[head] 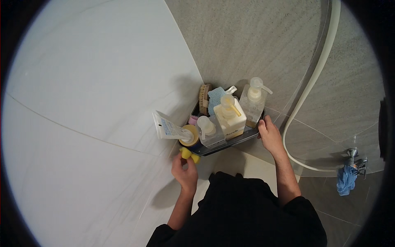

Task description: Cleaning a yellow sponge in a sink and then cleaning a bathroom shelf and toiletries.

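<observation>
A dark corner shelf carries several pump bottles: a clear one at the right, a white one with writing in the middle, and a smaller clear one. Beside them a white tube leans outward from a yellow-topped round jar. Behind stand a wooden-backed bristle brush and a light blue cloth. My left hand pinches a yellow sponge-like piece at the shelf's left front. My right hand grips the shelf's right end, thumb on the rim.
White marbled wall at left meets a grey tiled wall behind the shelf. A pale shower hose curves down at right to a chrome fitting, where a blue mesh or cloth hangs.
</observation>
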Available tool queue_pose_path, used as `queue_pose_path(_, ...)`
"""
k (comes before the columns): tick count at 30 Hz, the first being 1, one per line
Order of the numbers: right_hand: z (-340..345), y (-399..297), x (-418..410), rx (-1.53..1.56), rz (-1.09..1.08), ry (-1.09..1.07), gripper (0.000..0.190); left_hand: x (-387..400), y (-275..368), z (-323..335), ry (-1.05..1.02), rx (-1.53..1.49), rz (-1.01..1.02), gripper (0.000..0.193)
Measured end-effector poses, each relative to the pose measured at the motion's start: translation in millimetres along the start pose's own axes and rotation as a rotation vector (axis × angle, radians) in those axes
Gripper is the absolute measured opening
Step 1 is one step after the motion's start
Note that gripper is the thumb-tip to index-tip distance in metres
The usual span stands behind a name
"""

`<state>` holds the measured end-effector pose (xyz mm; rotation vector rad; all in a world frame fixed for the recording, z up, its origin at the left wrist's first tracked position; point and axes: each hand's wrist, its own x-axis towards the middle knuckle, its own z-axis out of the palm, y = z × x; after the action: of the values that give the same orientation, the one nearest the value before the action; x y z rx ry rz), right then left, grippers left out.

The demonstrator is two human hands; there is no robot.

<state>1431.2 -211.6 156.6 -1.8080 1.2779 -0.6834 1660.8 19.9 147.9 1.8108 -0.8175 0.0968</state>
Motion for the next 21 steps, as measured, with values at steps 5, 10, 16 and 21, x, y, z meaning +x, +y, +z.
queue_pose_path(5,-0.6,-3.4,-1.0,-0.005,0.010,-0.002,0.042,-21.5,13.0,6.3,-0.038,-0.060,0.209,0.022)
queue_pose_path(10,-4.0,-3.5,-0.4,0.016,0.017,-0.002,0.041,-11.6,0.3,5.3,-0.059,-0.021,0.184,0.023)
queue_pose_path(16,-0.4,-1.8,0.8,0.013,0.005,0.006,0.039,7.9,-6.8,6.8,0.104,-0.111,0.019,0.025)
queue_pose_path(21,-0.7,-5.3,-2.1,0.025,0.011,0.009,0.038,-10.0,0.8,-1.7,-0.059,0.034,0.237,0.025)
